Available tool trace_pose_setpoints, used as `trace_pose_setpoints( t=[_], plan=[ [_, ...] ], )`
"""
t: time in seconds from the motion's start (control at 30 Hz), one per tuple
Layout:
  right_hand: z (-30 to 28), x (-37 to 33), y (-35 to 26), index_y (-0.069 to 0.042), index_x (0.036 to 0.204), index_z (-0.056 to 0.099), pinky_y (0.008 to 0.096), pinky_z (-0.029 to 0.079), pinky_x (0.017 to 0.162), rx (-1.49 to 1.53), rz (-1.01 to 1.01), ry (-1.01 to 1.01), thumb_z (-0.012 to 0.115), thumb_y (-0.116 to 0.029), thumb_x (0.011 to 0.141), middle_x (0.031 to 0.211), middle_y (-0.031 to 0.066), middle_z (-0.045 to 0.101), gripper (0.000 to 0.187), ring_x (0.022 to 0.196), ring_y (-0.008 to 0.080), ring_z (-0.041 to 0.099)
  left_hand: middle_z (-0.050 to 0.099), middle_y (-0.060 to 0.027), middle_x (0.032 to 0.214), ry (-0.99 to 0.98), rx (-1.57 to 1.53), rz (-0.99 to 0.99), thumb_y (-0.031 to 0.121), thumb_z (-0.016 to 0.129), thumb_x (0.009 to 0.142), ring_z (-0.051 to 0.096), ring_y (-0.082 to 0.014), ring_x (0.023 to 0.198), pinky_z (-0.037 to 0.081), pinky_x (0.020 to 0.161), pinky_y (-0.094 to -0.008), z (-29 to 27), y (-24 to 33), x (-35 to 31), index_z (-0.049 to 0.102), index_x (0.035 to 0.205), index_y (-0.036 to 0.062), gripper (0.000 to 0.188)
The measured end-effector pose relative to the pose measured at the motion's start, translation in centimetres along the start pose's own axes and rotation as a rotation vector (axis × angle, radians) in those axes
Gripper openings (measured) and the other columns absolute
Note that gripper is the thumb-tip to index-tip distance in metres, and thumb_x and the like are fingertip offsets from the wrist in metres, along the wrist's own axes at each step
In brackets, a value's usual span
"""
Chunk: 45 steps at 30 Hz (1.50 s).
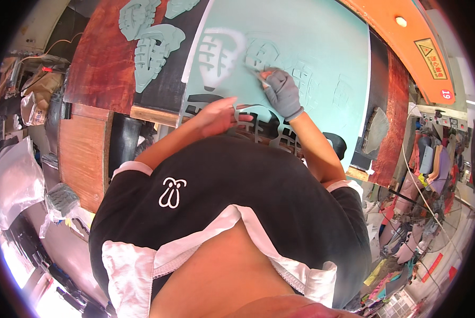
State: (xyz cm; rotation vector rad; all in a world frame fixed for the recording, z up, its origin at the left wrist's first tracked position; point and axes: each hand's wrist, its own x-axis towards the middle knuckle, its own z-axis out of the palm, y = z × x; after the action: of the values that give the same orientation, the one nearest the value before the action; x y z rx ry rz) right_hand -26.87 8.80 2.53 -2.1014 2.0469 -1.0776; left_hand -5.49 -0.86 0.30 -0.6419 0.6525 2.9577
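A pale green sheet lies on the work surface in front of me, with shoe-sole-like shapes cut or pressed into it. Along its near edge are cut-out holes with dark showing through. My left hand is bare, fingers stretched and apart, over the near left part of the sheet. In a grey glove, my right hand is closed above the middle of the sheet, beside a slotted outline. Something thin and pale shows by its fingertips, too blurred to name. Left of it, a slotted shape shows against a whitish patch.
Loose green slotted pieces lie at the far left on dark and red-brown boards. An orange machine part with a warning label slants across the far right. A grey offcut lies right of the sheet. Heaped scraps lie at right.
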Motion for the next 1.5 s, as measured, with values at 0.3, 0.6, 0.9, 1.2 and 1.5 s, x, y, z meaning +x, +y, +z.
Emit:
trace_pose_setpoints(
  t=[0.3,0.6,0.9,1.2,1.5],
  plan=[
    [-1.3,-1.2,-0.5,0.004,0.114,0.053,0.0389,0.042,0.089,0.120,-0.109,-0.140,0.055,-0.020,0.086,0.102,0.0150,0.056,0.037,0.102,0.0311,0.052,0.053,-0.0057,0.119,-0.083,0.155,-0.046,0.041,0.042,0.095,0.050,-0.0139,0.101,0.039,0.065,-0.0242,0.4,0.9,3.3,0.039,0.133,0.0135,0.048],
    [-6.2,8.7,7.9,0.003,0.092,0.062,0.0325,0.045,0.067,0.395,1.029,0.354,0.053,-0.035,0.084,0.080,0.0113,0.061,0.040,0.073,0.0184,0.054,0.057,-0.0037,0.109,-0.006,0.302,0.000,0.039,0.040,0.096,0.049,-0.0119,0.082,0.041,0.067,-0.0268,0.3,0.9,2.5,0.051,0.125,0.0072,0.044],
    [-11.2,18.8,18.4,0.004,0.101,0.061,0.0376,0.047,0.078,-0.199,0.964,0.357,0.043,-0.037,0.083,0.099,0.0194,0.064,0.048,0.090,0.0311,0.061,0.058,-0.0062,0.108,0.002,0.307,0.039,0.029,0.035,0.098,0.053,-0.0144,0.082,0.045,0.068,-0.0291,-0.1,0.9,3.1,0.054,0.117,0.0050,0.035],
    [-20.7,13.0,14.4,0.002,0.090,0.061,0.0302,0.045,0.069,-0.098,0.287,0.581,0.052,-0.041,0.090,0.079,0.0111,0.062,0.044,0.074,0.0169,0.056,0.057,-0.0068,0.110,-0.002,0.231,-0.016,0.031,0.041,0.097,0.051,-0.0147,0.091,0.043,0.068,-0.0282,-0.4,1.2,3.1,0.054,0.118,0.0038,0.037],
    [-7.1,-7.1,5.2,-0.008,0.099,0.060,0.0374,0.048,0.078,-0.171,-0.091,0.052,0.064,-0.015,0.078,0.095,0.0092,0.061,0.022,0.093,0.0309,0.058,0.059,-0.0088,0.106,0.218,0.340,0.047,0.032,0.045,0.095,0.050,-0.0141,0.082,0.040,0.059,-0.0261,0.7,1.2,2.9,0.055,0.115,0.0010,0.037]
  ],
)
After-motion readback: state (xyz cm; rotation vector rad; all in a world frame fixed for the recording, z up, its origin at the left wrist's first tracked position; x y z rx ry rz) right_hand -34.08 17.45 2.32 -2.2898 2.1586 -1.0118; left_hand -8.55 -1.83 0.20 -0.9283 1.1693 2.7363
